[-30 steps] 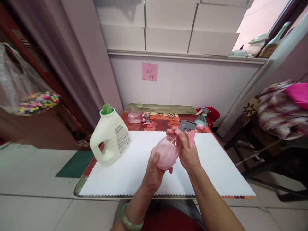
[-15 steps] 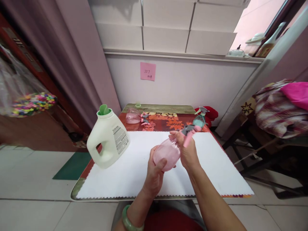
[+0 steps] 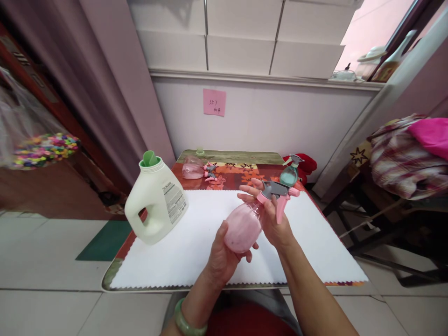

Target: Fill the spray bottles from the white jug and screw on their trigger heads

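Observation:
A pink spray bottle (image 3: pixel 244 226) is held tilted above the white mat, its grey and pink trigger head (image 3: pixel 276 190) pointing up to the right. My left hand (image 3: pixel 222 259) cups the rounded bottom, fingers wrapped beneath it. Around the neck is my right hand (image 3: pixel 275 224), its thumb near the collar and several fingers stretched out behind the bottle. Left of my hands stands a large cream detergent jug (image 3: pixel 156 205) with a green spout (image 3: pixel 150 159) in its top.
On the table's far part lie another pink spray bottle (image 3: pixel 193 169) on its side and a small green cap (image 3: pixel 199 152). A teal spray bottle (image 3: pixel 289 175) stands upright at the back right. The white mat (image 3: pixel 168 261) covers the front of the table.
My right-hand fingers have loosened and spread at the neck, and the trigger head has turned so its side shows. My left thumb has slid to the bottle's left side.

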